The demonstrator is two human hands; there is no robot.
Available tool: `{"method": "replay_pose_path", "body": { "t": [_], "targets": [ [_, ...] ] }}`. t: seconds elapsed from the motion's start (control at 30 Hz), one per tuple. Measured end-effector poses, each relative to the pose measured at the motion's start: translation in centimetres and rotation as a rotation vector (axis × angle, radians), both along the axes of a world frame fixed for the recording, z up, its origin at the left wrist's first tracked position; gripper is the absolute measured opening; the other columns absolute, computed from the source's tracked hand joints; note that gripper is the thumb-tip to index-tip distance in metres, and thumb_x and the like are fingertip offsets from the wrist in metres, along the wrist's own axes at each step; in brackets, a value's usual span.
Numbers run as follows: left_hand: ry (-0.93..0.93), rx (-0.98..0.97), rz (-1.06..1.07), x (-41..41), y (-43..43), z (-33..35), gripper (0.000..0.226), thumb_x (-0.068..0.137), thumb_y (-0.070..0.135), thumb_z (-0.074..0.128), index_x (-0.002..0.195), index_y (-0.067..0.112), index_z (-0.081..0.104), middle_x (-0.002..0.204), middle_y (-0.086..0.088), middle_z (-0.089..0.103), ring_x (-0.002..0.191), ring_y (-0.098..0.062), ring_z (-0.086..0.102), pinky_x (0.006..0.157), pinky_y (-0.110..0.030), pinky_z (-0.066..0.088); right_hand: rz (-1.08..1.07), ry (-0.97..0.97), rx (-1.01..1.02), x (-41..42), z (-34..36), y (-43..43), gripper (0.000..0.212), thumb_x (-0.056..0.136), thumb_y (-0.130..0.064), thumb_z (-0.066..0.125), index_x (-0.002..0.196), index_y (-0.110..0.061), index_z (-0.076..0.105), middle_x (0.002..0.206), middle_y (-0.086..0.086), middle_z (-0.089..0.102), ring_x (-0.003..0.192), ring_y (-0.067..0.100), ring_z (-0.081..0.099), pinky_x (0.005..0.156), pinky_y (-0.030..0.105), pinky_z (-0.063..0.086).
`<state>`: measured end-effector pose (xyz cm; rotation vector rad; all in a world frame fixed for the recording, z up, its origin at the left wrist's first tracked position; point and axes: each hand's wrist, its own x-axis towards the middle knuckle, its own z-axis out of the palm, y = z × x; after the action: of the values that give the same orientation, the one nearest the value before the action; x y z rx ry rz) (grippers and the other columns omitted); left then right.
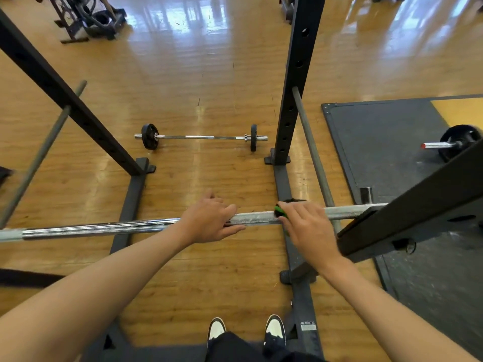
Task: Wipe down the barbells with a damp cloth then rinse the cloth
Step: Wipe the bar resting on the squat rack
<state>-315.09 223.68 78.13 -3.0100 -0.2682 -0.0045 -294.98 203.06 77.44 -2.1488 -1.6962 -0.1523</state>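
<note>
Two shoes [217, 329] stand on the wood floor below the bar [104, 228], between the base rails of the rack [128, 205]. The bar runs level across the view. Its right end passes behind a dark beam [418, 205] that slants across in front and hides the bar there. Beyond the bar an upright [292, 100] rises, with a grey rod [313, 152] sloping beside it. Farther beyond the bar a small barbell [201, 137] lies on the floor. To the right of the bar, a third barbell [444, 145] lies on a dark mat [379, 142].

Both arms reach forward to the bar. The left hand [211, 220] grips its middle, fingers over the top and thumb beneath. Just to the right, the right hand [308, 226] wraps a green-and-black cloth [280, 211] round the bar, fingers curled over it.
</note>
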Motion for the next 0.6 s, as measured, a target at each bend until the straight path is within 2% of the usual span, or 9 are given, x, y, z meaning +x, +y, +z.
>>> {"method": "replay_pose_path", "body": {
  "t": [0.03,0.1,0.2,0.27,0.37,0.43,0.5,0.6],
  "targets": [
    [0.007,0.001,-0.003,0.0,0.0,0.0,0.053,0.099,0.071,0.020,0.080,0.025,0.039,0.065,0.006,0.058,0.058,-0.019,0.051,0.081,-0.041,0.042,-0.009,-0.017,0.000,1.3,-0.1,-0.7,0.022,0.105,-0.030,0.053,0.118,-0.018,0.066,0.100,-0.004,0.065,0.096,0.019,0.058,0.092,0.037,0.044],
    [0.020,0.013,0.001,0.0,-0.1,0.0,0.053,0.099,0.071,0.020,0.080,0.025,0.039,0.066,0.005,0.059,0.058,-0.019,0.051,0.082,-0.042,0.042,-0.139,0.037,-0.025,3.1,0.4,-1.1,0.020,0.105,-0.029,0.049,0.099,-0.022,0.066,0.085,-0.008,0.062,0.081,0.017,0.057,0.086,0.037,0.044],
    [0.036,0.022,0.002,0.0,-0.1,0.0,0.056,0.099,0.071,0.019,0.081,0.024,0.043,0.067,0.006,0.060,0.058,-0.018,0.049,0.082,-0.042,0.040,-0.354,0.079,-0.071,2.6,1.0,1.4,0.031,0.101,-0.029,0.047,0.074,-0.022,0.060,0.064,-0.009,0.052,0.059,0.015,0.050,0.070,0.040,0.050],
    [0.006,0.027,-0.007,0.0,-0.1,0.0,0.055,0.100,0.070,0.022,0.079,0.024,0.043,0.065,0.007,0.058,0.055,-0.017,0.045,0.080,-0.040,0.038,-0.322,0.082,-0.073,0.5,1.0,2.8,0.033,0.101,-0.031,0.047,0.078,-0.019,0.066,0.066,-0.006,0.057,0.061,0.016,0.053,0.067,0.039,0.049],
    [-0.025,0.026,-0.030,-0.1,0.1,0.0,0.052,0.100,0.069,0.027,0.077,0.024,0.040,0.062,0.008,0.056,0.054,-0.015,0.041,0.079,-0.039,0.037,-0.144,0.101,-0.026,-1.8,0.2,2.2,0.021,0.104,-0.029,0.051,0.106,-0.017,0.069,0.091,-0.004,0.066,0.085,0.018,0.059,0.084,0.037,0.048],
    [-0.022,0.028,-0.033,-0.1,0.1,-0.1,0.052,0.100,0.069,0.027,0.077,0.024,0.040,0.062,0.007,0.056,0.055,-0.017,0.047,0.080,-0.040,0.037,-0.047,0.022,-0.022,-0.4,0.1,1.0,0.024,0.106,-0.032,0.048,0.112,-0.019,0.067,0.095,-0.005,0.066,0.090,0.019,0.059,0.091,0.038,0.046],
    [-0.015,0.019,-0.025,-0.1,0.1,-0.1,0.055,0.100,0.070,0.025,0.078,0.023,0.043,0.063,0.006,0.058,0.057,-0.018,0.050,0.081,-0.040,0.039,-0.096,0.018,-0.042,1.9,0.2,0.2,0.025,0.106,-0.033,0.044,0.099,-0.023,0.066,0.085,-0.009,0.063,0.082,0.015,0.058,0.091,0.038,0.044],
    [-0.004,0.012,-0.013,-0.1,0.1,-0.1,0.057,0.099,0.071,0.022,0.079,0.023,0.047,0.066,0.006,0.060,0.059,-0.019,0.052,0.083,-0.041,0.038,-0.343,0.098,-0.112,3.0,0.7,1.2,0.032,0.102,-0.027,0.047,0.072,-0.026,0.057,0.063,-0.014,0.051,0.059,0.009,0.049,0.082,0.039,0.047]
  ]
}}
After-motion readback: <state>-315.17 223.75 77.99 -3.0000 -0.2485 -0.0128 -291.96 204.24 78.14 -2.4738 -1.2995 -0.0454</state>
